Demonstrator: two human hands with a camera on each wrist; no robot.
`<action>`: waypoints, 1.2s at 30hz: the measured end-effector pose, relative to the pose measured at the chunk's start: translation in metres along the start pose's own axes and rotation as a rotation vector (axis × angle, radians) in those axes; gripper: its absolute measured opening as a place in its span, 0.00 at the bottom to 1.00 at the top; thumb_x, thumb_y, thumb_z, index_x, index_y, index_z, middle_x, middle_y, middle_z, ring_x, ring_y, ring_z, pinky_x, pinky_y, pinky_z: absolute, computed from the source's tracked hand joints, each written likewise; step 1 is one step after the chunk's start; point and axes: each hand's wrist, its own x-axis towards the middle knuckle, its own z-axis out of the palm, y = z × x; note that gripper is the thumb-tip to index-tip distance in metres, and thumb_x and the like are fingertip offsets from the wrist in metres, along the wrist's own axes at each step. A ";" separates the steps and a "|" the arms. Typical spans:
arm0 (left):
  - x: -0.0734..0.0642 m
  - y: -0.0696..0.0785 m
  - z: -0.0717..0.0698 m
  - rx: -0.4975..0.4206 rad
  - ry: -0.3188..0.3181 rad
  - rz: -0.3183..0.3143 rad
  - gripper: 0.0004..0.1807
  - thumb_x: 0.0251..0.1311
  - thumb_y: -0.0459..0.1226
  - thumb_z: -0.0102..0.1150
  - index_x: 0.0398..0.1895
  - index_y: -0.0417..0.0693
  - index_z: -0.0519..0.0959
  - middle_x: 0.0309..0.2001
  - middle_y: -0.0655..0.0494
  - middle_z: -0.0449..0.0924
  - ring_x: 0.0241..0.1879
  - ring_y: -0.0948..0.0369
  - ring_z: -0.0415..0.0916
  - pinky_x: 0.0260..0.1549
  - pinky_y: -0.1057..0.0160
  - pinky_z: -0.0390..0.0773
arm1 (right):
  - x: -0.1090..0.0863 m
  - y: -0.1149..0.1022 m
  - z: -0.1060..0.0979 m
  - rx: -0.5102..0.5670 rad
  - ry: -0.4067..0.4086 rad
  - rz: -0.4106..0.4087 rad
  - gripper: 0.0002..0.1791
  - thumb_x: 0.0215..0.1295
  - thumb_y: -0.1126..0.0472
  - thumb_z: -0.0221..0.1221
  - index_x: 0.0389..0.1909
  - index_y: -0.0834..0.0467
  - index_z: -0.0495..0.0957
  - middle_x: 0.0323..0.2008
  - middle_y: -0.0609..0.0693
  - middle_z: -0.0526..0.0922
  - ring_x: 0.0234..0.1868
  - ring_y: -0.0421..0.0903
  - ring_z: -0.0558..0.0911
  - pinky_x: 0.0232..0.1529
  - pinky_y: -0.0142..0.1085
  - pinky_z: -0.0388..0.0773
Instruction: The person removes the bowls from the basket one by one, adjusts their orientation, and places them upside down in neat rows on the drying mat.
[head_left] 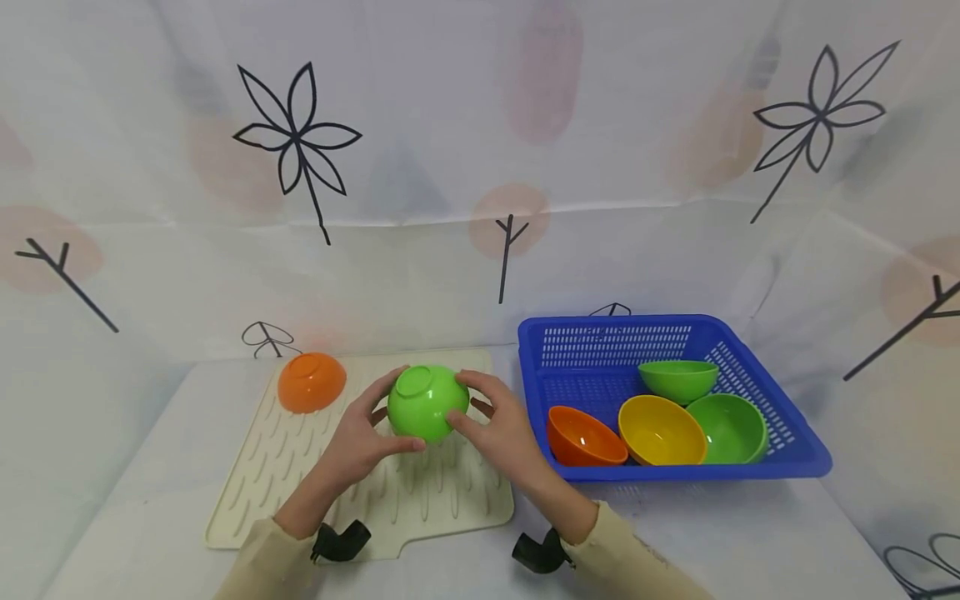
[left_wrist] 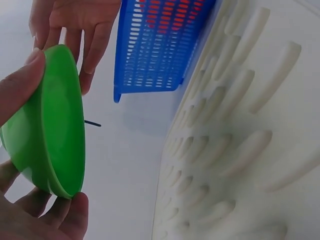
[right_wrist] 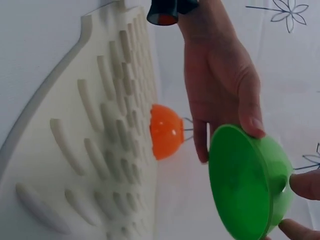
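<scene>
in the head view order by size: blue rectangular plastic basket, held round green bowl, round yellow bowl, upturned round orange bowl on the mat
1. Blue rectangular plastic basket
2. Held round green bowl and round yellow bowl: too alike to rank
3. Upturned round orange bowl, though it sits farther back

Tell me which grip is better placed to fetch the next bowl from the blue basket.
Probably the right grip: it is nearer the perforated blue basket than the left grip. Both hold one green bowl, so setting that down likely comes first.
</scene>
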 end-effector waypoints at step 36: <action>0.034 -0.055 -0.021 0.191 0.198 -0.200 0.50 0.48 0.40 0.79 0.73 0.46 0.61 0.72 0.43 0.61 0.69 0.46 0.59 0.67 0.39 0.59 | 0.058 0.052 0.077 -0.074 0.065 0.275 0.29 0.61 0.65 0.69 0.63 0.58 0.75 0.63 0.58 0.73 0.61 0.58 0.76 0.53 0.40 0.80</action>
